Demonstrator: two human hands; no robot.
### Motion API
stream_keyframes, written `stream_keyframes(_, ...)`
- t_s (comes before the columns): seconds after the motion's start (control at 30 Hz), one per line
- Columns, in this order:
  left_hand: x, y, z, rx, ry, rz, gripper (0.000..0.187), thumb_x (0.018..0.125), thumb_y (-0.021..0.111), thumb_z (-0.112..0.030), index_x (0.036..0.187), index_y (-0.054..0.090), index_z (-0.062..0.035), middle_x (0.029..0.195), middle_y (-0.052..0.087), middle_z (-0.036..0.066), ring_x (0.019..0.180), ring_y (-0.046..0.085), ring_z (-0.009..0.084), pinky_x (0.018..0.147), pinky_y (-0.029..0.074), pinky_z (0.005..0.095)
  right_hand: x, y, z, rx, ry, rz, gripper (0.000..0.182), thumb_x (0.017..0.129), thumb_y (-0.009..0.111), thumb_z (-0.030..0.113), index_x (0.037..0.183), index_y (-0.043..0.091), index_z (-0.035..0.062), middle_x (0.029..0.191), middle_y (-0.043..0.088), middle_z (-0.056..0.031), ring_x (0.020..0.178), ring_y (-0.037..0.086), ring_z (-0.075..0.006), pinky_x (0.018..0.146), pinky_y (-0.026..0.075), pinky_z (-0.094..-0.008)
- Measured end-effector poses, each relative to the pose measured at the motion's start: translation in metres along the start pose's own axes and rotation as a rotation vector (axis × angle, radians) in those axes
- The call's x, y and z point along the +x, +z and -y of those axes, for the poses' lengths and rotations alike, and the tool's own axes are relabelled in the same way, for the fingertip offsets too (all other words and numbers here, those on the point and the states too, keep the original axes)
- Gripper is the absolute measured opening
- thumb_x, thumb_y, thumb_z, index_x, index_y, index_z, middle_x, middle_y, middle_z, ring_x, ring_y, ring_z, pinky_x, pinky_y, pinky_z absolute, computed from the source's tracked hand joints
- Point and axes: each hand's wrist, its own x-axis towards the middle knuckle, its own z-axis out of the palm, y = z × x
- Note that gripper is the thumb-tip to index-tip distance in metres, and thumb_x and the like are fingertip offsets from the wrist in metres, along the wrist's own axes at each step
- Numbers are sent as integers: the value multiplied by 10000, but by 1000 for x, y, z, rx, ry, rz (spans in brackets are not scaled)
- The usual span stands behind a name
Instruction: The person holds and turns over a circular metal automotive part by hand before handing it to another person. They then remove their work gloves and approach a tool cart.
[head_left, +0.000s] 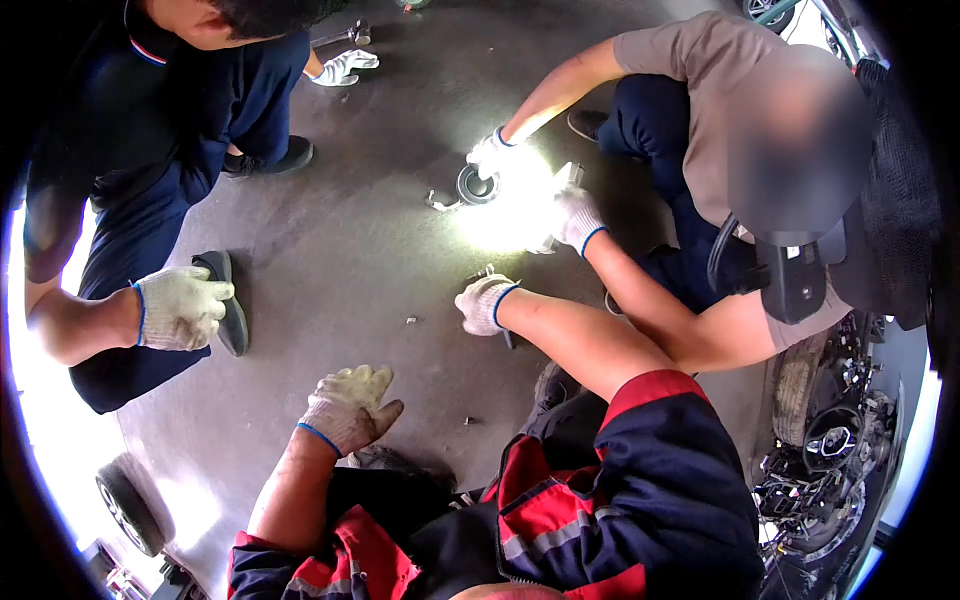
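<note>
Right hand (487, 304) holding tool (481, 273), black ring (466, 191) ahead — glare (515, 205) and co-worker's hand (490, 154) beside

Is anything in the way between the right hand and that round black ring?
Nothing visible stands between the right hand and the black ring: just floor, partly in bright light. A co-worker's gloved hand is at the ring, but on its far side.

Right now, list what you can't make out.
Head view:
Tool in the right hand: mostly hidden by the glove.
Floor beside the round part: washed out by glare.
Small piece: too small to identify.
Co-worker at left: head partly cut off by top edge.
</note>
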Motion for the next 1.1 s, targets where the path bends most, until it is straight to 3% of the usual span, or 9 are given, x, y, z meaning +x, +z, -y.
stream_keyframes(0.27,-2,5,3,-10,-2,-48,507,1006,647,-448,1330,609,-60,1220,693,215,1154,669,436,1009,530,539,-5,2,8,-31,8,47,341,945,626,239,1108,832,23,1161,792,-241,1116,771,-394,955,602,-538)
stream_keyframes(0.3,-3,3,3,-6,-8,-35,510,1006,646,-449,1336,607,-61,1223,693,215,1154,670,436,1007,532,539,-1,6,4,-31,5,57,419,926,641,312,1192,773,16,1160,786,-238,1125,757,-405,971,600,-521)
stream_keyframes(0.4,-4,-4,1,2,-11,-2,522,1008,643,-453,1353,603,-64,1232,692,216,1154,674,435,1003,537,536,2,13,0,-70,-6,59,410,922,643,310,1167,780,12,1137,792,-236,1102,763,-411,966,601,-523)
stream_keyframes(0.57,-6,2,6,-2,24,-89,542,1007,641,-459,1379,599,-68,1220,694,216,1133,683,436,993,544,534,-3,6,0,-51,38,116,399,894,620,257,1147,798,5,1162,786,-243,1127,761,-394,983,597,-510)
stream_keyframes(0.7,-4,3,7,-3,21,-89,545,1006,644,-457,1385,602,-67,1234,694,221,1141,683,433,991,544,533,2,15,-8,-40,87,123,321,921,636,208,1111,835,44,1167,800,-203,1115,772,-377,945,611,-519)
stream_keyframes(0.73,-6,2,6,-11,5,-56,540,1006,647,-454,1380,606,-67,1231,694,220,1140,683,433,991,544,533,4,17,-12,-168,-6,170,330,919,630,204,1122,832,40,1180,795,-213,1129,769,-369,963,604,-510)
stream_keyframes(0.8,-4,-4,4,-24,-23,-8,528,1004,653,-447,1369,614,-67,1226,694,218,1137,682,434,991,543,533,-11,0,-12,-22,127,106,338,917,629,203,1132,826,32,1191,788,-226,1143,762,-372,978,597,-503)
stream_keyframes(0.9,-6,10,10,-29,14,-142,507,1000,664,-435,1346,625,-67,1198,694,210,1122,682,432,985,542,533,-5,4,-31,25,183,105,357,914,621,202,1148,815,14,1203,776,-249,1145,753,-403,1003,586,-497)
stream_keyframes(1.1,-9,9,9,-24,-19,-95,528,995,674,-431,1366,623,-59,1196,692,203,1118,681,427,980,548,520,-7,15,-44,-5,158,38,368,929,621,250,1104,815,-9,1149,772,-275,1100,760,-411,985,593,-503)
